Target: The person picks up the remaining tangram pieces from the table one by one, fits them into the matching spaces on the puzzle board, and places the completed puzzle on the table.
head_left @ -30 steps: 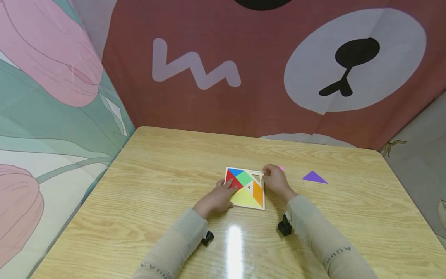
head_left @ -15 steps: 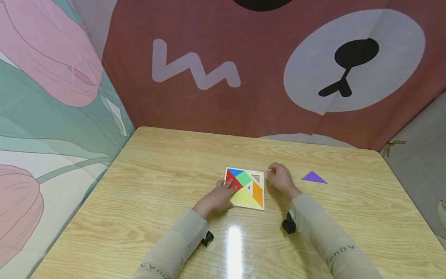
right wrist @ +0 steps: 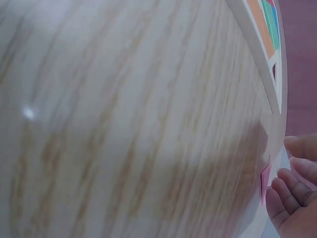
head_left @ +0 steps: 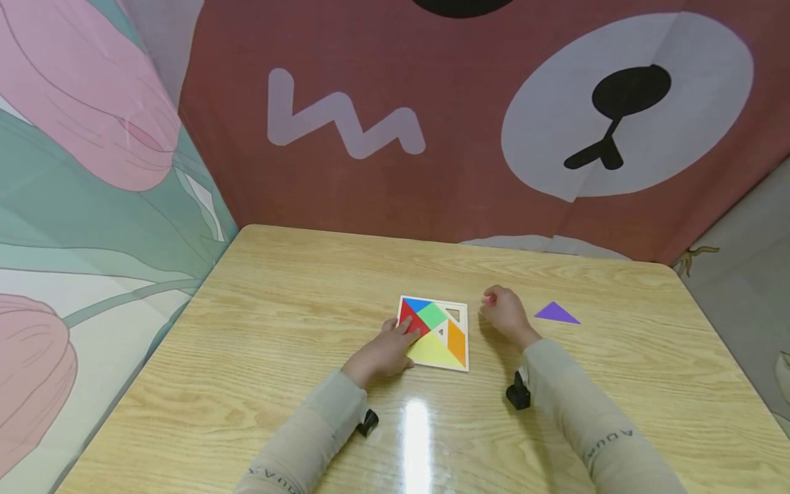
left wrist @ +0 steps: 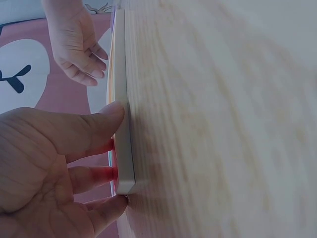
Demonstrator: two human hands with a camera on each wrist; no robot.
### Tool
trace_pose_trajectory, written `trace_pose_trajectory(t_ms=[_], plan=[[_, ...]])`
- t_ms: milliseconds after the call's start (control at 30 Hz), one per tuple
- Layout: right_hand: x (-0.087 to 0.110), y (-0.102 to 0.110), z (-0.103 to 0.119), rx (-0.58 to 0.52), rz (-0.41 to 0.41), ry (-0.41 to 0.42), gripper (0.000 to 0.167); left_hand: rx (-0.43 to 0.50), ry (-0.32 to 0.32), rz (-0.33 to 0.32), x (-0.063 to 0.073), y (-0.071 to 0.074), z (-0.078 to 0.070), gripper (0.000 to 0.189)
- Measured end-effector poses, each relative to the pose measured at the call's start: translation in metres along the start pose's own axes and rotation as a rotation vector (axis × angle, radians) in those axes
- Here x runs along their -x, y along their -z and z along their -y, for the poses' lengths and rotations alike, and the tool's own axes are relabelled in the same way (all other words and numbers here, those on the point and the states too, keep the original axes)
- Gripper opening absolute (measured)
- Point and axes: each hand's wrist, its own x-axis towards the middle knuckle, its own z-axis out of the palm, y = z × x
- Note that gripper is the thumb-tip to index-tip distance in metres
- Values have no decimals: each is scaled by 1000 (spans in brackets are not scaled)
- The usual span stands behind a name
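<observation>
I see the pink piece [right wrist: 265, 181] just at the curled fingers of my right hand [head_left: 506, 313], the nearer one, though I cannot tell whether they pinch it, while the board [left wrist: 121, 74], held by my left hand [head_left: 384, 351], lies leftward.

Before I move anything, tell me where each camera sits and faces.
Head: on the head, looking forward and down at table, puzzle and purple triangle; left grip, right grip and sleeves show.
Left wrist: worn there, looking low along the puzzle's edge; left grip near, right grip beyond.
Right wrist: worn there, looking across the table at a pink piece and the puzzle; right grip at edge.
Shared: head and left wrist show puzzle and both grips.
</observation>
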Motion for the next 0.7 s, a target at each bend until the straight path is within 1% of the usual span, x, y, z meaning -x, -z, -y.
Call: trace_pose_trajectory(t_ms=[267,400,533,700], plan=[[-1,3,-3,39,8,-34,33,30,12,17,1,2,-1,57],[-2,5,-7,65,1,-38,35,24,19,24,1,2,-1,57],[-2,6,-11,81,2,-51,35,18,13,17,0,2,0,58],[-2,8,-12,79,23,-90,36,16,8,9,0,0,1,58]])
